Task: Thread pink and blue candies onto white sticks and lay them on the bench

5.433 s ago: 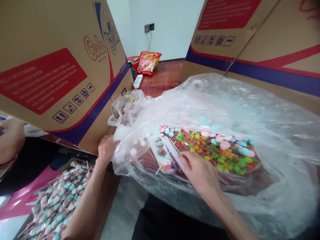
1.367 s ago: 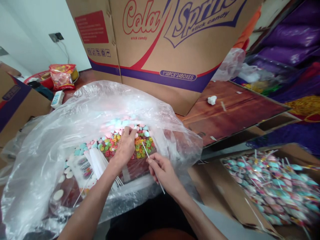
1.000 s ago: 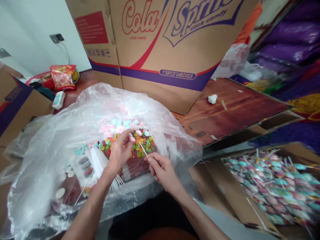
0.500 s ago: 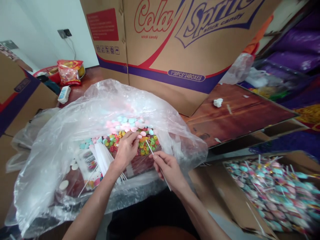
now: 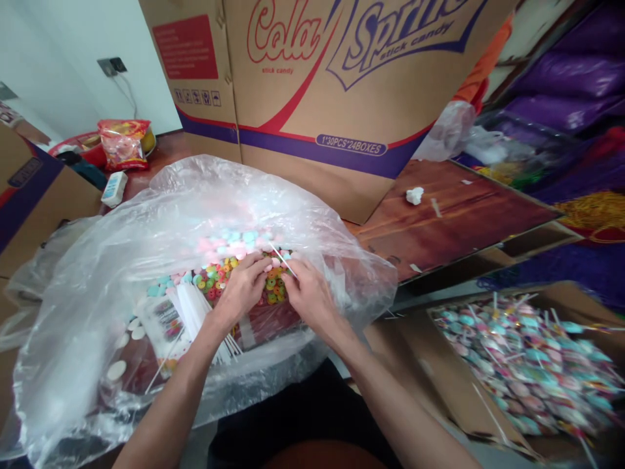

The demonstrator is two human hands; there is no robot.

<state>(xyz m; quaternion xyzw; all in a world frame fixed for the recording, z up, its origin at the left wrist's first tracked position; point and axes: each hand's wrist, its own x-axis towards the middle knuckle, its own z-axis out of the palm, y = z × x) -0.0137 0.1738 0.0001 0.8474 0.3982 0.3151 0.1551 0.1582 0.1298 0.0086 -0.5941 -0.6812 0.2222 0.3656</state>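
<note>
My left hand (image 5: 245,284) is closed in a pinch on a small pink candy (image 5: 268,268) above a spread of candies. My right hand (image 5: 309,294) grips a thin white stick (image 5: 282,258), whose tip points up and to the left, close to my left fingers. Under and between the hands lie coloured ring candies (image 5: 274,288) in red, yellow and green. Behind them is a heap of pink and blue candies (image 5: 239,245). A bundle of white sticks (image 5: 191,311) lies left of my left forearm, beside a printed packet (image 5: 165,324).
A clear plastic sheet (image 5: 83,306) surrounds the candies on the brown table (image 5: 469,221). A large cardboard carton (image 5: 293,156) stands behind. Low at the right, an open box (image 5: 439,391) holds many wrapped lollipops (image 5: 532,371). Loose white discs (image 5: 116,371) lie at left.
My right hand has moved up and left with the stick, bringing it close to my left hand. The stick's tip now reaches farther back over the heap. The view has shifted slightly.
</note>
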